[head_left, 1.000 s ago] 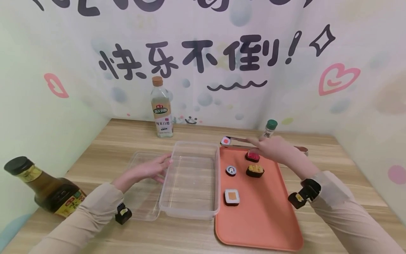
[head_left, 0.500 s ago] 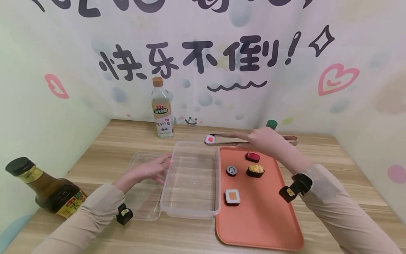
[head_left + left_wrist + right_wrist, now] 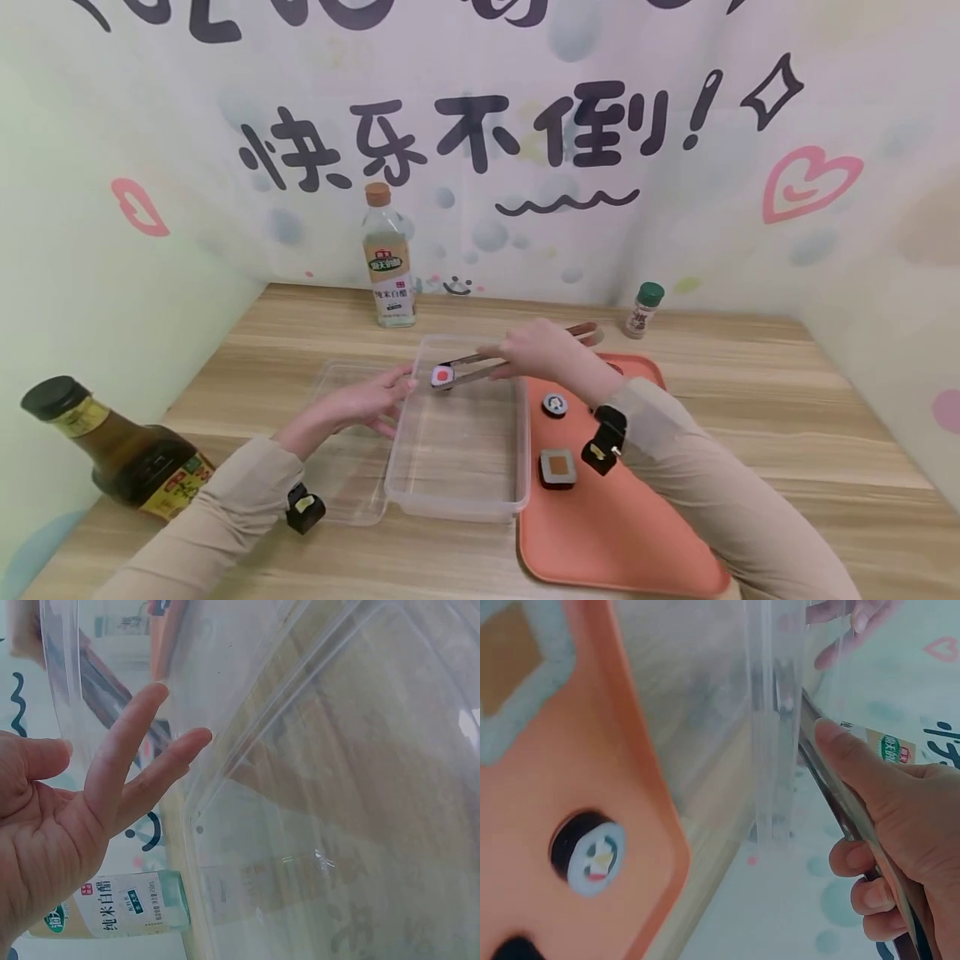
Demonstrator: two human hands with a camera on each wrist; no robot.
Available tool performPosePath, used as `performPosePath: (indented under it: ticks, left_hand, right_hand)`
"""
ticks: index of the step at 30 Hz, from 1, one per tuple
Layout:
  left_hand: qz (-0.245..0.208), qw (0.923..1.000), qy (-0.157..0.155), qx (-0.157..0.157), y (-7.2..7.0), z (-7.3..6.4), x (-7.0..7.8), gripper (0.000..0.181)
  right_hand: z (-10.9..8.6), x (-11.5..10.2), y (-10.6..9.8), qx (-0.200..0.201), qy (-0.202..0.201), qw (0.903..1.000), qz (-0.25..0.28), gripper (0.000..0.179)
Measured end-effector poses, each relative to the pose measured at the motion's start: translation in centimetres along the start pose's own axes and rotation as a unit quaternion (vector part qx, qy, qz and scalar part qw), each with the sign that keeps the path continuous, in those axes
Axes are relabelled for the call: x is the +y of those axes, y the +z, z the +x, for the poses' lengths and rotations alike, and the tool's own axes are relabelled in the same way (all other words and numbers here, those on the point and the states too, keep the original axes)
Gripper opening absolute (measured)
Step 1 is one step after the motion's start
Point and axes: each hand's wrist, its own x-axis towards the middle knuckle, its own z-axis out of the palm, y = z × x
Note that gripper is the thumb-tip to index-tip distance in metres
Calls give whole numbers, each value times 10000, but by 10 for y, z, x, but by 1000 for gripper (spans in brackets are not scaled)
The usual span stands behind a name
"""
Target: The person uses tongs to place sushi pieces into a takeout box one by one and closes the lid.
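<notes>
Placing the sushi roll [image 3: 442,377] in the clear box [image 3: 453,503] seems in hand: the right hand [image 3: 546,350] grips tongs [image 3: 838,791] pinching it at the box's far left corner; the left hand [image 3: 360,402] lies spread at the left side. Next likely calls for lowering, then easing the tongs. The right wrist view details that grip but not the roll.

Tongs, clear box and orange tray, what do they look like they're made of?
Tongs: likely polished metal, from the bright sheen along their arms.
Clear box: probably glossy plastic; the tabletop shows through its thin walls.
Orange tray: perhaps smooth, low-gloss plastic, from its even colour and rounded rim, though coated metal can't be ruled out.
</notes>
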Motion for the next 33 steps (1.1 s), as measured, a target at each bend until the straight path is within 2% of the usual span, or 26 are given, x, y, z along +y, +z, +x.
performPosePath:
  ticks: [5,8,14,18,22,28,31,33]
  left_hand:
    - [18,9999,-86,86,3,-1,3,51]
    - [67,9999,-36,65,5,-3,4,51]
    - [90,9999,-11,92,5,-3,4,51]
    - [29,10000,-24,33,4,-1,3,51]
    - [22,9999,-97,64,2,0,2,51]
    - [19,9999,-129,40,0,1,0,51]
    - [27,9998,-169,55,-1,1,0,52]
    - [38,9998,-178,61,-1,1,1,52]
  right_hand:
    - [14,-3,3,-291,15,9996,-5,37]
    - [16,-3,4,-332,6,9994,-5,37]
    - [13,-2,10,-174,-44,9998,83,40]
    - [7,2,12,-327,56,9992,240,50]
    - [-5,12,12,-387,211,9983,384,57]
    - [-35,34,14,-28,362,9977,578,55]
    - [-54,45,16,70,604,9962,627,57]
    - [-68,53,16,-10,888,9935,707,59]
